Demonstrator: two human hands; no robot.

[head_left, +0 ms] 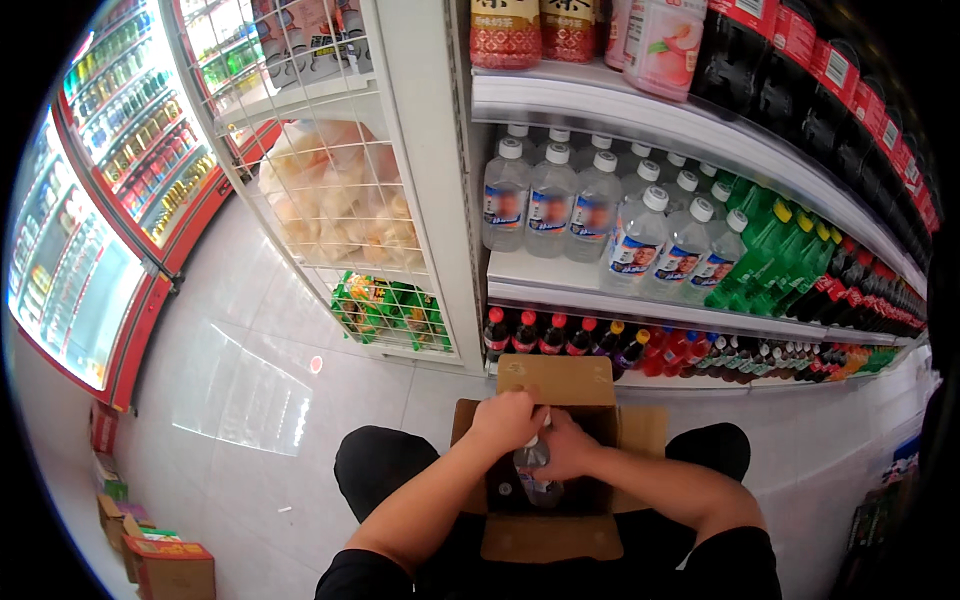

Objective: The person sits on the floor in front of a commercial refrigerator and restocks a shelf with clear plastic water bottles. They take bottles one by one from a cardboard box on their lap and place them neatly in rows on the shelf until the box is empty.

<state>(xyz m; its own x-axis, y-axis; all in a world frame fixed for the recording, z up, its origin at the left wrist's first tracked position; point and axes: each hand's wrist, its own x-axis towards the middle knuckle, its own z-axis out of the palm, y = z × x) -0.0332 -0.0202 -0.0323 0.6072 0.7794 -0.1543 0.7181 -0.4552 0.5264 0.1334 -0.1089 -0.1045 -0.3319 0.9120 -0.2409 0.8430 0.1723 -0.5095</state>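
An opened cardboard box [555,378] stands in front of me between my knees, its flaps folded outward. Clear plastic bottles with white caps are in or just over it; one clear bottle [534,458] shows its side and part of its label. My left hand [505,420] is closed at the top of a bottle, its fingers hiding most of the neck. Close beside it, my right hand [568,446] wraps round a bottle with a white cap showing between the hands. Whether both hands grip the same bottle is hard to see. The box's inside is dark and partly hidden.
Ahead, a shelf [545,268] carries several similar clear bottles [550,205], with green bottles [775,255] to their right. Dark bottles [800,75] fill the shelf above. A wire rack [345,190] stands left of it, then red-framed coolers [150,270]. Cartons [172,568] lie lower left.
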